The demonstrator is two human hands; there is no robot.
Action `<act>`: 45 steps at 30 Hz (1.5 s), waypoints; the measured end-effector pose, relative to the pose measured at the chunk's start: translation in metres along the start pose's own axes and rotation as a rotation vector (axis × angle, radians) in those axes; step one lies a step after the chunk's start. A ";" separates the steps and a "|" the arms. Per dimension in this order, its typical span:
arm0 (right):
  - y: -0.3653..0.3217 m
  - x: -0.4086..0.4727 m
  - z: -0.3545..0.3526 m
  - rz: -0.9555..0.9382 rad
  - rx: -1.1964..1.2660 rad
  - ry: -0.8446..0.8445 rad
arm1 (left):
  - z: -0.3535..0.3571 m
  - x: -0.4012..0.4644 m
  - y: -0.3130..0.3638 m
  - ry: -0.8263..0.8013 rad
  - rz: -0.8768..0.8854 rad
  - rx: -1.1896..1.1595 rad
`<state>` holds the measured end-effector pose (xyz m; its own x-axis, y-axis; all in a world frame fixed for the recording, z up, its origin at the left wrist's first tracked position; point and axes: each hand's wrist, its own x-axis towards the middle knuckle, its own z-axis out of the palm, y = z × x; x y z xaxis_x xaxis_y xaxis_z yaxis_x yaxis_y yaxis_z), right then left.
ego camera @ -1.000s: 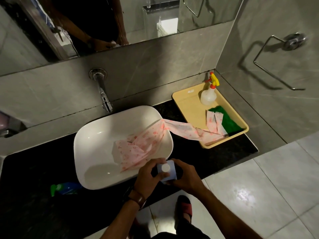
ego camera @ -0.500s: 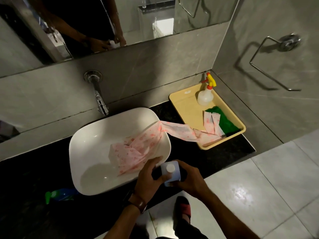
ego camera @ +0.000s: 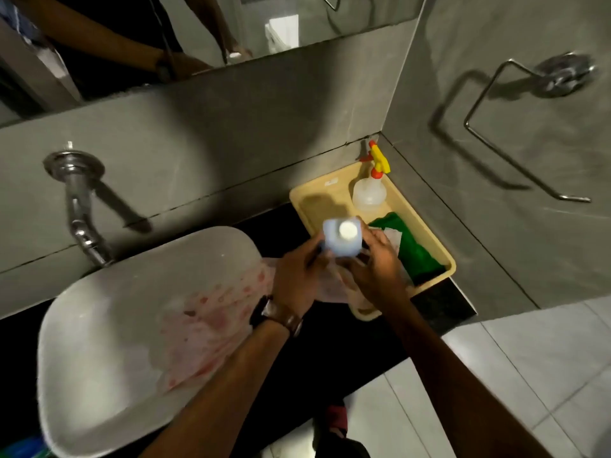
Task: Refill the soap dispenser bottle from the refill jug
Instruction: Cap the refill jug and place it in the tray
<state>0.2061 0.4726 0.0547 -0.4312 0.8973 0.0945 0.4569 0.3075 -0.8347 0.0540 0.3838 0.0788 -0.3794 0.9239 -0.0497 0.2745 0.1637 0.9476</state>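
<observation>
I hold a pale blue square refill jug [ego camera: 337, 242] with a white cap, seen from above, over the near left edge of the yellow tray [ego camera: 310, 200]. My left hand [ego camera: 297, 276] grips its left side and my right hand [ego camera: 377, 262] grips its right side. A clear spray bottle [ego camera: 368, 193] with a yellow and red trigger head stands at the tray's far corner. No pump-type soap dispenser is clearly visible.
A white basin [ego camera: 99, 358] with a pink patterned cloth [ego camera: 205, 325] draped over it sits on the black counter [ego camera: 330, 328]. A green cloth [ego camera: 416, 252] lies in the tray. A wall tap [ego camera: 82, 213] juts out at left, a towel ring [ego camera: 529, 127] at right. A green-blue bottle [ego camera: 26, 447] lies bottom left.
Both hands have carried the jug from the basin's near edge up and to the right, over the tray. The view has tilted and moved closer.
</observation>
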 end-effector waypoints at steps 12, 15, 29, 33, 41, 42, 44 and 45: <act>0.053 0.169 0.037 -0.011 0.059 -0.112 | 0.038 0.163 -0.047 0.253 -0.144 0.105; 0.055 0.176 0.036 -0.031 0.050 -0.113 | 0.038 0.165 -0.047 0.255 -0.133 0.112; 0.126 0.172 0.034 0.114 -0.128 -0.020 | 0.072 0.168 -0.104 0.323 -0.259 0.228; 0.165 0.123 -0.025 0.293 -0.528 0.041 | 0.113 0.136 -0.117 0.161 -0.309 0.536; 0.177 0.079 -0.043 0.396 -0.822 -0.166 | 0.132 0.123 -0.125 0.120 -0.324 0.661; 0.172 0.076 -0.035 0.340 -0.860 -0.204 | 0.131 0.122 -0.124 0.114 -0.323 0.668; 0.163 0.073 -0.020 0.270 -0.864 -0.223 | 0.130 0.122 -0.121 0.093 -0.322 0.680; 0.159 0.073 -0.014 0.244 -0.845 -0.224 | 0.130 0.122 -0.120 0.082 -0.327 0.690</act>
<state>0.2580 0.5914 -0.0641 -0.3484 0.9126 -0.2142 0.9359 0.3260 -0.1334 0.0895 0.5218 -0.0821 -0.5929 0.7673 -0.2444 0.6160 0.6277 0.4759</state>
